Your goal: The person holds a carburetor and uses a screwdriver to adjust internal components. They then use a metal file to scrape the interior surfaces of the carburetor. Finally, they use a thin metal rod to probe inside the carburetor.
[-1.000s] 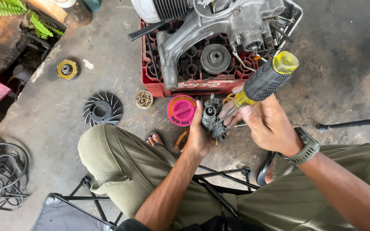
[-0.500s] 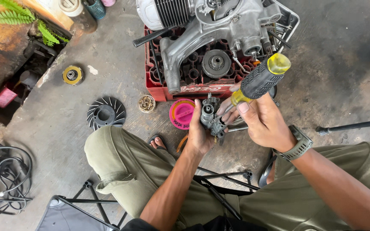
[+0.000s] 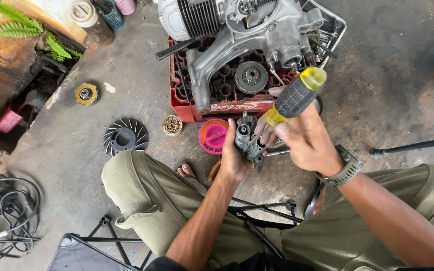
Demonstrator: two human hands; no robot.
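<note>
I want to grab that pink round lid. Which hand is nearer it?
Left. The left hand holds a small metal part right beside the pink lid; the right hand, gripping the screwdriver, is farther off.

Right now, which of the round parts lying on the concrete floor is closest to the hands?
The pink round lid, just left of the left hand. The small brass coil, black finned fan wheel and yellow-black disc lie progressively farther left.

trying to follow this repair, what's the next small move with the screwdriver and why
Probably a slow turn of the yellow-and-black-handled screwdriver while pressing in. The right hand grips its handle with the shaft angled down into the small grey metal carburettor, which the left hand holds off the floor. The tip itself is hidden.
</note>
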